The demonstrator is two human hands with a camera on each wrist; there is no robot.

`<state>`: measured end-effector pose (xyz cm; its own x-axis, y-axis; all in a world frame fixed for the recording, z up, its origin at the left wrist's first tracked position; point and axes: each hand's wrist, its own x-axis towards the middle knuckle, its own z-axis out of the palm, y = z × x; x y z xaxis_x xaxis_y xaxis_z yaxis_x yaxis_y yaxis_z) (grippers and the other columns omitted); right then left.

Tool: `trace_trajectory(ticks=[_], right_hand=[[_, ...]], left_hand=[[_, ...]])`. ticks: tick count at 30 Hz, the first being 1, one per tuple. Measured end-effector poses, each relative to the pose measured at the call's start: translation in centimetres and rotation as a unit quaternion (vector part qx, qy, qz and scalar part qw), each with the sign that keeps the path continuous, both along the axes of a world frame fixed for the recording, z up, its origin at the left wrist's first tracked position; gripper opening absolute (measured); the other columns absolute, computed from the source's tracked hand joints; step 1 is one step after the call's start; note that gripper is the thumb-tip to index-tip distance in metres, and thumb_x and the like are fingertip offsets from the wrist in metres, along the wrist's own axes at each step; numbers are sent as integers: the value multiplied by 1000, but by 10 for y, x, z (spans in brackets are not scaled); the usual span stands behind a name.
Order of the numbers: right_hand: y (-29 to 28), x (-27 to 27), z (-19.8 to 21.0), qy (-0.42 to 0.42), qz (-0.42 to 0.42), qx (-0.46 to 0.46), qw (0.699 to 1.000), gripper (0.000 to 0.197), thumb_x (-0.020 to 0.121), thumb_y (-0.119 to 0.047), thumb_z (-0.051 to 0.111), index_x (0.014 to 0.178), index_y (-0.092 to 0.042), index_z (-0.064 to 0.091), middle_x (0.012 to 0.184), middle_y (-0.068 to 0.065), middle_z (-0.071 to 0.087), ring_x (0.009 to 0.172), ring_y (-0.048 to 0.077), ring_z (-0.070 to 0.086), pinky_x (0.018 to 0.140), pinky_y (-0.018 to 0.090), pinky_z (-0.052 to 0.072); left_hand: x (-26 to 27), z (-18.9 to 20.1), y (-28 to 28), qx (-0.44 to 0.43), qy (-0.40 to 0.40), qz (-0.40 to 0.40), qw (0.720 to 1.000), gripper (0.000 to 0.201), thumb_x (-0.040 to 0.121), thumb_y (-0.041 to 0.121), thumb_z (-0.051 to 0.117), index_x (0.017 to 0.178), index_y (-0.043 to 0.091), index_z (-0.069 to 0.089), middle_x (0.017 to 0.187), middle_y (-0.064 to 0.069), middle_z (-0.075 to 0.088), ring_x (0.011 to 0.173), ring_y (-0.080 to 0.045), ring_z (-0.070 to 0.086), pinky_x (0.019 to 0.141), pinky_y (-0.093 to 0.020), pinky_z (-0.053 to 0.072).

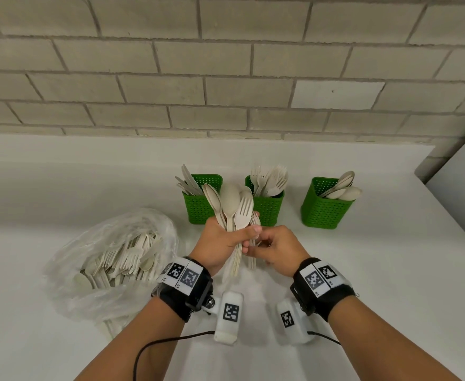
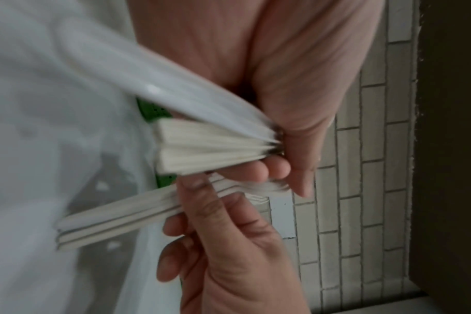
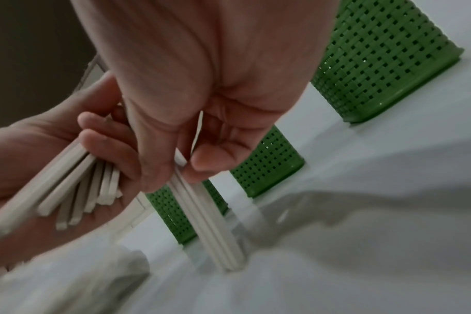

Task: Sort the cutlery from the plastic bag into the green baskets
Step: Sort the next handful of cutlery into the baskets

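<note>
Three perforated green plastic baskets (image 1: 202, 207) (image 1: 268, 207) (image 1: 322, 210) stand well apart, white countertop (image 1: 377, 270) bare between them. Beige cutlery sticks up from each. Crumpled clear plastic bag (image 1: 110, 259) occupies the left.

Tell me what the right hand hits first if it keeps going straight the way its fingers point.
The right hand points left, toward the left hand, and already pinches a few handles beside it. Going straight on, it would probably meet the bundle of cutlery that the left hand grips, or that hand's fingers; depth is unclear.
</note>
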<state>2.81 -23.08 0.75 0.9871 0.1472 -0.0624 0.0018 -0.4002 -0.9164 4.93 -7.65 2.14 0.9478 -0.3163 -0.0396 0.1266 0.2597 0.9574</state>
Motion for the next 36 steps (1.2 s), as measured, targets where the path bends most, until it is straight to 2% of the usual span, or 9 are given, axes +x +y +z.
trace_trajectory(ticks=[2,6,9,14,22,26,29,32,36], right_hand=[[-1,1,-2,16,-6,-17,1000,26,77,-24,80,74,0,70,57,6,56,50,9,47,52,29,43],[-4,9,24,-51,-36,-83,995,33,81,-24,77,66,3,64,60,20,61,50,15,50,53,28,42],[-11,25,54,-126,-113,-104,980,37,80,-27,77,61,-1,60,62,17,62,55,26,56,54,33,44],[-24,57,76,-152,-219,-47,963,31,75,-33,82,60,-23,57,69,3,66,67,20,66,63,26,49],[-23,71,74,-157,-264,-53,950,29,75,-30,83,63,-20,59,72,7,69,69,23,69,66,26,55],[-27,70,66,-46,-215,-59,974,26,74,-15,82,88,0,67,78,3,66,73,27,71,69,39,61],[-22,62,72,-79,-237,-131,959,49,77,-26,80,119,-11,61,104,3,59,86,20,64,81,31,53],[-2,43,85,-153,-229,-117,954,25,82,-37,74,96,-17,69,95,0,63,78,14,60,72,24,47],[21,27,82,-76,-101,-7,992,17,81,-25,77,68,-17,69,63,-6,63,55,3,56,55,17,44]], left_hand=[[-1,-1,0,7,7,11,1000,16,72,11,81,81,3,71,66,-16,59,63,-24,56,69,-39,52],[0,9,2,-4,-5,31,1000,18,73,11,77,86,2,69,65,-9,62,48,-14,50,46,-25,44],[8,18,6,5,-20,49,999,10,81,1,73,89,6,68,73,-3,67,48,-14,48,45,-26,42],[13,22,6,23,-32,59,997,8,83,0,72,86,4,66,74,-4,65,46,-16,49,45,-27,45],[14,19,7,31,-26,55,998,16,80,12,75,89,6,63,69,5,64,45,-14,47,44,-26,45],[14,22,7,39,-26,54,997,19,77,21,75,84,10,61,61,8,59,44,-14,46,43,-26,43],[16,21,7,68,-32,76,994,14,82,12,76,86,8,63,66,5,64,44,-13,45,42,-25,42],[17,21,5,100,-43,112,988,17,80,16,79,85,11,64,72,-6,64,43,-14,45,42,-25,42],[19,22,1,135,-64,124,981,13,81,17,80,81,15,66,66,-10,60,47,-17,46,44,-28,42]])
